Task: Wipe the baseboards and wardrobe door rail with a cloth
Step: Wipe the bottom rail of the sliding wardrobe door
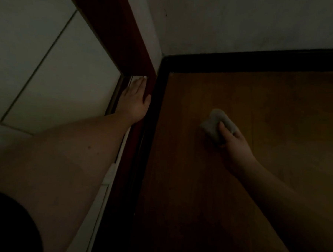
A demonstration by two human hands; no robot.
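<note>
Dark cloth of a garment [6, 225] is seen nearest the camera, at the lower left, and from it the left arm is stretched forward toward the corner [162, 57] of the room. Near that corner the left hand [137, 100] is laid with straight fingers against the red-brown wardrobe frame [117, 27], just beside the door rail [114, 102]; nothing is held in it. Right of the corner and nearer to the camera, the cloth [216, 125] is held as a grey folded pad in the right hand [233, 141], whose thumb and fingers are curled around it. The pad is kept over the wooden floor [259, 111]; whether it touches the floor cannot be told in this dim light.

Two dark baseboards [252, 62] are met at the corner: one runs to the right along the far wall, the other comes down toward the camera beside the rail. From the cloth, both are reached at about the same cost, the far one ahead and the near one to the left. The rail lies with its long axis from the corner toward the camera, so a stroke along that line is probably needed, and the right hand must be crossed leftward for it.
</note>
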